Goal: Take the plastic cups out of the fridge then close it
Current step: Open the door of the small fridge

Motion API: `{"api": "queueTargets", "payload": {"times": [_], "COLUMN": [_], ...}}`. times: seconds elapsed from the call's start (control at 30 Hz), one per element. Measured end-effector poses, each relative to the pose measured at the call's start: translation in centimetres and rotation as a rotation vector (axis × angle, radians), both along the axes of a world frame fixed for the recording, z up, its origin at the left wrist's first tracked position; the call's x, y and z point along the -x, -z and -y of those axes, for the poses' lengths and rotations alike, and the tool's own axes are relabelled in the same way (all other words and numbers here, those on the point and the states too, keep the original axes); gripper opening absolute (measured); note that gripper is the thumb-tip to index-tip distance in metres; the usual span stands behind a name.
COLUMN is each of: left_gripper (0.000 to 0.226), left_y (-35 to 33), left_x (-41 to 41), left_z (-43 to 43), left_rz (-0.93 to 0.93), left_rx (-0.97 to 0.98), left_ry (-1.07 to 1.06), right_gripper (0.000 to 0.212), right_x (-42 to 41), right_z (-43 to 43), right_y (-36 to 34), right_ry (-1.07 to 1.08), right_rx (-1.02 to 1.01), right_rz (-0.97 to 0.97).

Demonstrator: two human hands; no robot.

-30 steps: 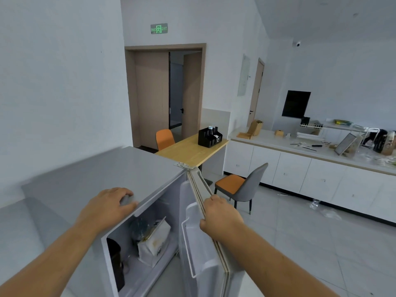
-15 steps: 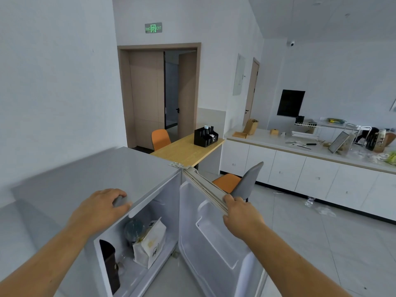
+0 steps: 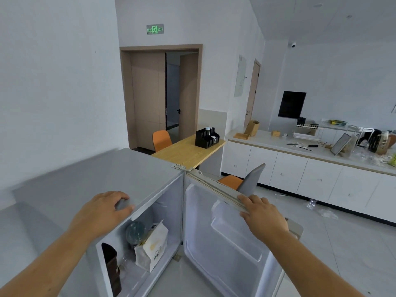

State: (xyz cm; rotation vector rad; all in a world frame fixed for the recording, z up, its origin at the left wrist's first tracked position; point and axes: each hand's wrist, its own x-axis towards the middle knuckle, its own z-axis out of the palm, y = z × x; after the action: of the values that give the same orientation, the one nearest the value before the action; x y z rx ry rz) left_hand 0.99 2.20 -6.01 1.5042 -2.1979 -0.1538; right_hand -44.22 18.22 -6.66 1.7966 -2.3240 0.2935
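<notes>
A small grey fridge [image 3: 90,179] stands below me with its door [image 3: 225,243] swung wide to the right. My left hand [image 3: 102,213] rests on the front edge of the fridge top. My right hand [image 3: 261,213] grips the top edge of the door. Inside I see a clear plastic cup [image 3: 135,232] lying with its round end toward me, a white paper bag [image 3: 152,247] beside it, and a dark brown bag [image 3: 112,269] at the left. More clear plastic [image 3: 124,264] shows low between the bags, too faint to identify.
A grey chair with an orange seat [image 3: 246,181] stands just behind the door. A wooden table [image 3: 188,153] with a black organiser [image 3: 206,137] lies beyond the fridge. White counter cabinets [image 3: 300,172] run along the right. Tiled floor [image 3: 342,243] spreads to the right.
The fridge door has swung from nearly edge-on to wide open, with my right hand travelling right on its top edge. My left hand has stayed on the fridge top.
</notes>
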Motion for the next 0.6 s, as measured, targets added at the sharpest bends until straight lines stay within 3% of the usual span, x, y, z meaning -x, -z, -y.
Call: {"api": "queueTargets", "payload": {"times": [0.23,0.6], "left_gripper": [0.048,0.048], "left_y": [-0.1,-0.1], "left_x": [0.1,0.2], "left_z": [0.0,0.0], "left_rz": [0.006,0.005], "left_rx": [0.011,0.030], "left_ry": [-0.008,0.002], "right_gripper": [0.055,0.076], "right_x": [1.2,2.4], "right_z": [0.5,4.1], "right_y": [1.1,-0.9], "right_ry": [0.139,0.306], "right_rx": [0.085,-0.101], "right_rz": [-0.079,-0.091]}}
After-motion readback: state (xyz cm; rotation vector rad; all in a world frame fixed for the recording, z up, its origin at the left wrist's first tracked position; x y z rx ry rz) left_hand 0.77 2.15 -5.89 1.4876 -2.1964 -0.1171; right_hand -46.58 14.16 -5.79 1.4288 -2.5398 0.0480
